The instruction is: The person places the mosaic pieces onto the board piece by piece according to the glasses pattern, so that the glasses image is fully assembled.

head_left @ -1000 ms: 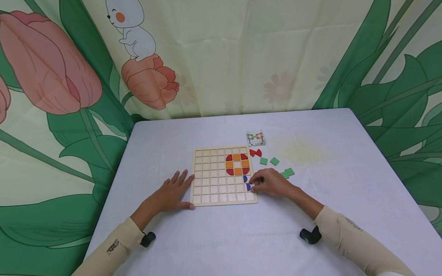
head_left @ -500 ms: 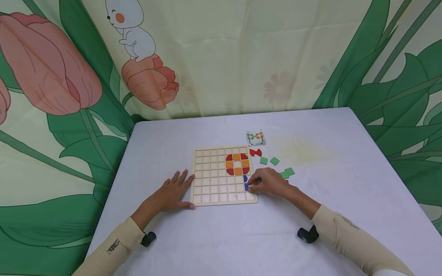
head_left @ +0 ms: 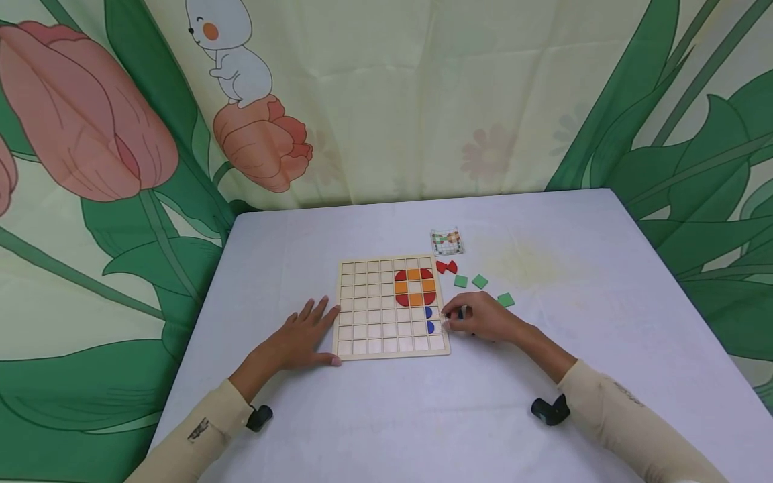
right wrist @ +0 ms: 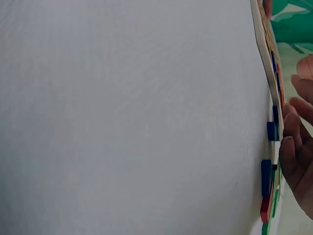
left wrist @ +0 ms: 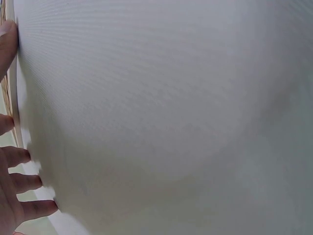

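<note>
A wooden grid board (head_left: 374,322) lies on the table, with red and orange pieces (head_left: 413,274) forming a ring in its upper right. Below the ring, a blue half-round piece (head_left: 429,312) and another blue half-round piece (head_left: 431,327) sit in the right-hand columns. My left hand (head_left: 304,335) rests flat and spread, thumb and index finger at the board's left edge. Just off the right edge, my right hand (head_left: 480,315) hovers, fingers loosely bent with nothing seen pinched. Below it in the right wrist view are loose blue pieces (right wrist: 265,177), partly hidden from the head view.
A small pattern card (head_left: 447,241) lies beyond the board's upper right corner. Two red pieces (head_left: 447,267) are beside that corner. Green squares (head_left: 480,281) are scattered right of the board, near the right hand. A white cloth (head_left: 386,409) covers the table.
My right hand sets the lower blue half-round piece into its cell, lets go and draws back to the right. The left hand stays at the board's edge.
</note>
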`<move>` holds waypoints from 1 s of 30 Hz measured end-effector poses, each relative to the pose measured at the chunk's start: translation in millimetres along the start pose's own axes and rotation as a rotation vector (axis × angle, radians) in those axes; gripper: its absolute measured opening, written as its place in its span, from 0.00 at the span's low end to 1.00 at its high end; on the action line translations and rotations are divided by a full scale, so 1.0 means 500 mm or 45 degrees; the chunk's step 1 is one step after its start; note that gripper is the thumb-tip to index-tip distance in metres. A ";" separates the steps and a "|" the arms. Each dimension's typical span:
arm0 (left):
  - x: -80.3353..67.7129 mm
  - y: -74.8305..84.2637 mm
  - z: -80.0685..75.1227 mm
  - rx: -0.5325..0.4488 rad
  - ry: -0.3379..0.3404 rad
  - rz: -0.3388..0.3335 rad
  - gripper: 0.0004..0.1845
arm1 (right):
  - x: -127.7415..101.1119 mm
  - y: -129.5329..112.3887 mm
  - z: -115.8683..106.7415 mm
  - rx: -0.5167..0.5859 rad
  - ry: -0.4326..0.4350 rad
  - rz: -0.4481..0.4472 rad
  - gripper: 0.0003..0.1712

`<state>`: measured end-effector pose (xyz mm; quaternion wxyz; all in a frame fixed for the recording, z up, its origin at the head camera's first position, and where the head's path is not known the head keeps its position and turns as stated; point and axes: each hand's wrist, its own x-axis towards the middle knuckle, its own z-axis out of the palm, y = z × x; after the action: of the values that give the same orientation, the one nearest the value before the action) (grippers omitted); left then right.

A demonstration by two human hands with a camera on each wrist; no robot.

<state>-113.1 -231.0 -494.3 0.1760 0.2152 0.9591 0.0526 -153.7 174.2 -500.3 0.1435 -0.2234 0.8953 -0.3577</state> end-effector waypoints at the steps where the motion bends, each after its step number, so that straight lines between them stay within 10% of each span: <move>1: 0.000 0.000 -0.001 -0.002 0.000 -0.001 0.59 | -0.001 0.005 -0.004 0.000 0.014 0.004 0.15; 30: 0.001 0.000 0.004 0.001 0.019 -0.002 0.59 | 0.003 0.021 -0.023 -0.174 0.029 0.202 0.19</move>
<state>-112.5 -230.8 -496.4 0.1688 0.2141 0.9606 0.0536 -162.8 186.8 -499.8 0.1458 -0.1570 0.9340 -0.2858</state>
